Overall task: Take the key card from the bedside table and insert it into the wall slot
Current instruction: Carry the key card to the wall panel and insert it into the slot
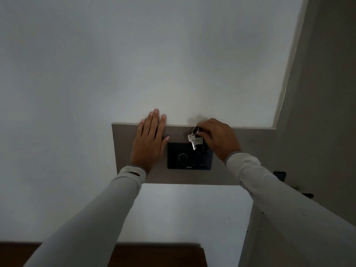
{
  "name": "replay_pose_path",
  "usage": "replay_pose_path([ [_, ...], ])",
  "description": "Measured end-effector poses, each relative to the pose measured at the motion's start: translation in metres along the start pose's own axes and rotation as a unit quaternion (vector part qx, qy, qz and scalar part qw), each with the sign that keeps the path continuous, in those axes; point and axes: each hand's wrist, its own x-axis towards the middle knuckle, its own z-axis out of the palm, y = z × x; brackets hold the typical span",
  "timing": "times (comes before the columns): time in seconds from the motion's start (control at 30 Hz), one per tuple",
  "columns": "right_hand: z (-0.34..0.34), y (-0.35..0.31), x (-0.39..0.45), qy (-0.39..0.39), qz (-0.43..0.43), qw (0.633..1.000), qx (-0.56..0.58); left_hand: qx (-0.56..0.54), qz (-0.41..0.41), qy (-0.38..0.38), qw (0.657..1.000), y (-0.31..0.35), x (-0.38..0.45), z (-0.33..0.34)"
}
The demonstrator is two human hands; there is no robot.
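A dark wall unit (183, 157) with a round dial sits on a grey wall panel (123, 151). My right hand (217, 137) is at the unit's upper right corner, fingers closed around the key card, which is mostly hidden. A metal ring with a silver key and small tag (194, 139) dangles from that hand over the top of the unit. My left hand (149, 143) lies flat on the panel just left of the unit, fingers spread and pointing up. The slot itself is covered by my right hand.
White wall fills the area above and left. A beige door or frame (317, 93) stands at the right, with a dark handle (306, 194) behind my right sleeve. Brown wooden furniture (154, 255) shows at the bottom edge.
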Motion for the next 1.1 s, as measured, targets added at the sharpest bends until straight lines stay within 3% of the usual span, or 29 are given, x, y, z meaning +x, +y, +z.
replay_pose_path([
  [0.3,0.002,0.002,-0.013,-0.005,-0.055,0.997,-0.061,-0.005,-0.001,-0.017,1.000,0.002,0.000,-0.003],
  [0.47,0.011,0.009,-0.029,0.003,-0.111,0.981,-0.160,-0.018,-0.007,-0.010,1.000,0.003,0.001,-0.005],
  [0.77,0.030,0.007,-0.051,-0.065,-0.048,0.963,-0.256,-0.022,-0.009,-0.022,0.999,0.003,-0.001,-0.005],
  [1.1,0.026,0.002,-0.049,-0.114,-0.021,0.957,-0.266,-0.030,-0.011,-0.041,0.999,0.003,-0.001,-0.008],
])
